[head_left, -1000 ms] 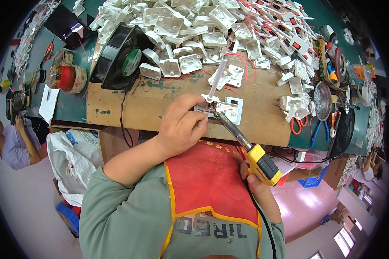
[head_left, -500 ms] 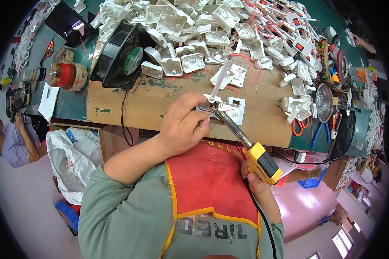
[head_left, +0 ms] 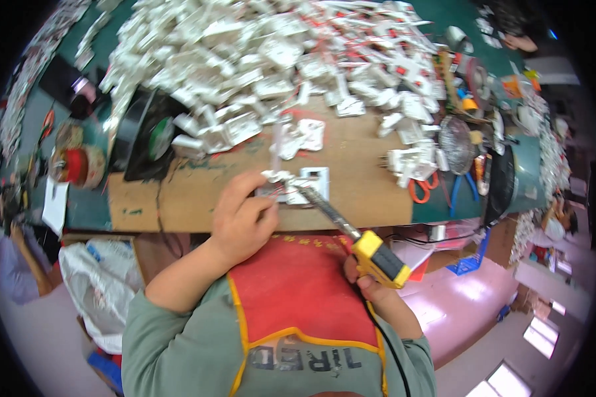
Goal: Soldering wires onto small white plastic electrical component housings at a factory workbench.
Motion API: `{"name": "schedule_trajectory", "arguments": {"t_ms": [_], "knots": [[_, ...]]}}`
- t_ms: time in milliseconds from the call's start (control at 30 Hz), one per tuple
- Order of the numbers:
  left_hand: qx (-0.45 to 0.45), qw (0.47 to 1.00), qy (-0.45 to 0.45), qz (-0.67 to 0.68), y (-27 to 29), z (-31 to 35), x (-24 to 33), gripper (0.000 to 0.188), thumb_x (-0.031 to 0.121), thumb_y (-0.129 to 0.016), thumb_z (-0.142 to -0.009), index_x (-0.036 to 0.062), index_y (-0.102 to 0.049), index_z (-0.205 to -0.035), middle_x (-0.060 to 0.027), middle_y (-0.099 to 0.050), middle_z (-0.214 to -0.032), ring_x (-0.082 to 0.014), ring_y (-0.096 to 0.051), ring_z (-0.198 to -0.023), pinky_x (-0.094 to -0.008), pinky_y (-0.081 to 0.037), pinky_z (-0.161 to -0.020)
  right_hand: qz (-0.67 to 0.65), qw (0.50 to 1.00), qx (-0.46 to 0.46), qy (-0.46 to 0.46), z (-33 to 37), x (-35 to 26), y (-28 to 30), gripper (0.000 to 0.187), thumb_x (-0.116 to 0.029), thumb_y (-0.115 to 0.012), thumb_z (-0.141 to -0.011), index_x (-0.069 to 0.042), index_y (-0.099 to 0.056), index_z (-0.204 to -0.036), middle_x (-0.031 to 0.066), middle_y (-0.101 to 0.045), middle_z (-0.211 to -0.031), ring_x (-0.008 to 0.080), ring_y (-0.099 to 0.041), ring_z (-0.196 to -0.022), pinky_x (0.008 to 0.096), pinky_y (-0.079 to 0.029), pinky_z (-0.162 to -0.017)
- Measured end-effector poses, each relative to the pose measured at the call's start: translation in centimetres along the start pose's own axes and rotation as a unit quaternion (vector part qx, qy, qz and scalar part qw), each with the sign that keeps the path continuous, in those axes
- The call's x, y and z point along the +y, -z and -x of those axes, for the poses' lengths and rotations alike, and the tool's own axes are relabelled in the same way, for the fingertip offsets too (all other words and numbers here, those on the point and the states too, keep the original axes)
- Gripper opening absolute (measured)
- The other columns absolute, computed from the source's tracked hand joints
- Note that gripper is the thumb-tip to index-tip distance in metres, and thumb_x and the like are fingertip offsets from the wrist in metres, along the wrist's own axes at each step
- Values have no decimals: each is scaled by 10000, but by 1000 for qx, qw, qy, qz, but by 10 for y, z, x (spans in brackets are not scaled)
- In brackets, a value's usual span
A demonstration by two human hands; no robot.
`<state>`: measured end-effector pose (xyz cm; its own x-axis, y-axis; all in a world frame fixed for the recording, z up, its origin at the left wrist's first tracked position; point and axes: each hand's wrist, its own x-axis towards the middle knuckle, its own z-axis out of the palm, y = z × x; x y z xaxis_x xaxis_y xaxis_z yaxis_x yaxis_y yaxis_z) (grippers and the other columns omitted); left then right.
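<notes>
My left hand (head_left: 245,212) is closed, thumb and fingertips pinching a small white plastic part (head_left: 275,175) just above the board. From that part a pale slim rod (head_left: 277,142) stands up. My right hand (head_left: 366,281) grips a yellow and black soldering iron (head_left: 381,258), its cable trailing down. The iron's metal shaft slants up to the left, its tip at the white part beside my left fingertips; blur hides whether they touch. Under the tip lies a light rectangular frame (head_left: 316,190). Just beyond are a few white plastic housings (head_left: 304,135).
A large heap of white housings (head_left: 245,59), some with red wires, covers the far side. A black fan (head_left: 146,135) stands left, near a jar with a red band (head_left: 76,165). At right are orange-handled scissors (head_left: 422,190), blue-handled pliers (head_left: 467,188) and a metal dish (head_left: 455,144).
The view has shifted and blurred, so the bench and both hands sit further left in it. My grips on the white part and the soldering iron look the same.
</notes>
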<state>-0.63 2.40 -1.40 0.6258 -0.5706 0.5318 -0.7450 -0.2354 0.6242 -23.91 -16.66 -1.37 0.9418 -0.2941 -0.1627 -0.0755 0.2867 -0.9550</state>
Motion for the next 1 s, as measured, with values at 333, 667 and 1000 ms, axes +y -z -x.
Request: {"name": "schedule_trajectory", "arguments": {"t_ms": [333,667,1000], "knots": [[3,1000,-13,10,1,-4,1,234,-77,-679,-676,12,-559,-856,-186,-567,-1113,-343,-597,-998,-387,-509,-823,-129,991,13,-27,-10,-13,3,440,-149,-735,-811,23,-510,-1148,21,-558,-795,107,-528,-681,243,-445,-617],[7,1000,-18,-1,1,-4,7,277,-84,-682,-651,22,-545,-867,-174,-563,-1088,-351,-596,-974,-398,-512,-800,-70,998,-3,-9,-13,-19,16,285,-195,-695,-851,-67,-563,-1069,9,-550,-845,112,-521,-728,277,-437,-650],[5,1000,9,-12,5,2,5,212,-37,-709,-680,21,-587,-843,-183,-590,-1078,-342,-607,-952,-396,-512,-798,-45,998,32,9,-11,-20,19,388,-294,-719,-829,-58,-541,-1080,12,-525,-776,123,-510,-705,282,-417,-630]]}}
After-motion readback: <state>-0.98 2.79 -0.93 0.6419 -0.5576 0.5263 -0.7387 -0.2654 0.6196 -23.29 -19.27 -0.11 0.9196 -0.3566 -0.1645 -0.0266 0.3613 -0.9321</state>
